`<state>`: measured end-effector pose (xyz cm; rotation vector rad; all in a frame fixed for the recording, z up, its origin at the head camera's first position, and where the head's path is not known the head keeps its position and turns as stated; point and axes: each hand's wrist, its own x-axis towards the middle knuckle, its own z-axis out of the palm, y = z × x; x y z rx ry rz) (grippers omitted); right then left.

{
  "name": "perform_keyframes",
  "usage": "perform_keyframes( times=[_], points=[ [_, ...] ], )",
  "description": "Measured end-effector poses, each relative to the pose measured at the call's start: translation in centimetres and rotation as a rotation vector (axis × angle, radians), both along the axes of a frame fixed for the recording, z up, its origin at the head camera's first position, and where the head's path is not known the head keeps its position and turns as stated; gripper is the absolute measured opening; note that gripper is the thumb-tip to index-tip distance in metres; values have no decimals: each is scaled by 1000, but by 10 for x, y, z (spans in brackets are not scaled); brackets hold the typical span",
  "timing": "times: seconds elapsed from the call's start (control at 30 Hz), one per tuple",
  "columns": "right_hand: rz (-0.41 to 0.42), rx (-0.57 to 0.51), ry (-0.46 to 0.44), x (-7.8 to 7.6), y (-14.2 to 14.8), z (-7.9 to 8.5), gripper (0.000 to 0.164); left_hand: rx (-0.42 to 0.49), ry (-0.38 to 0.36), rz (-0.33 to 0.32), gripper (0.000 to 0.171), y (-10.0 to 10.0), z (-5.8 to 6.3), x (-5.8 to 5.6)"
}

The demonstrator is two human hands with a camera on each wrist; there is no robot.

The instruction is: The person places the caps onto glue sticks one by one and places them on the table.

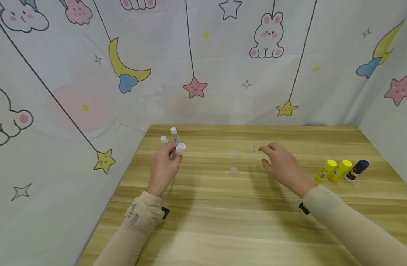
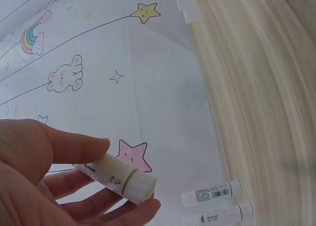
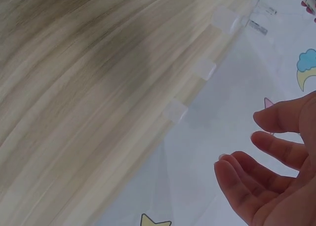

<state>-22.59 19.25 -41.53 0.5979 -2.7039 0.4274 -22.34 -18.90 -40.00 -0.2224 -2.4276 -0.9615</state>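
My left hand (image 1: 164, 168) grips a white glue stick (image 2: 121, 179) between thumb and fingers, its white end tilted up and outward. Close behind this hand stand two more white glue sticks (image 1: 174, 135), one of them (image 1: 164, 140) partly hidden by the fingers. Over the right half of the table hovers my right hand (image 1: 282, 162), fingers loosely bent and holding nothing. To the left of its fingertips are three small translucent caps on the wood: one (image 1: 250, 149) nearest the fingers, another (image 1: 235, 155) beside it, and the third (image 1: 234, 171) closer to me.
On the right of the wooden table (image 1: 216, 229) stand two yellow glue sticks (image 1: 326, 170) and a dark-capped bottle (image 1: 357, 170) in a row. A white cloth printed with stars and bunnies (image 1: 223, 103) walls in the back and sides.
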Motion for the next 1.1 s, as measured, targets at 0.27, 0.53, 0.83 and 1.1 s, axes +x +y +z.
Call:
perform_keyframes(
  times=[0.27, 0.53, 0.83, 1.1],
  points=[
    [1, -32, -7, -2, -15, -2, 35, 4, 0, -14, 23, 4, 0, -1],
    [19, -35, -43, -7, -29, -5, 36, -24, 33, -25, 22, 9, 2, -1],
    [62, -56, -31, -9, -44, -14, 37, -30, 32, -48, 22, 13, -1, 3],
    [59, -48, -85, -9, -56, -17, 38, -24, 6, -47, 23, 15, 0, 6]
  ],
)
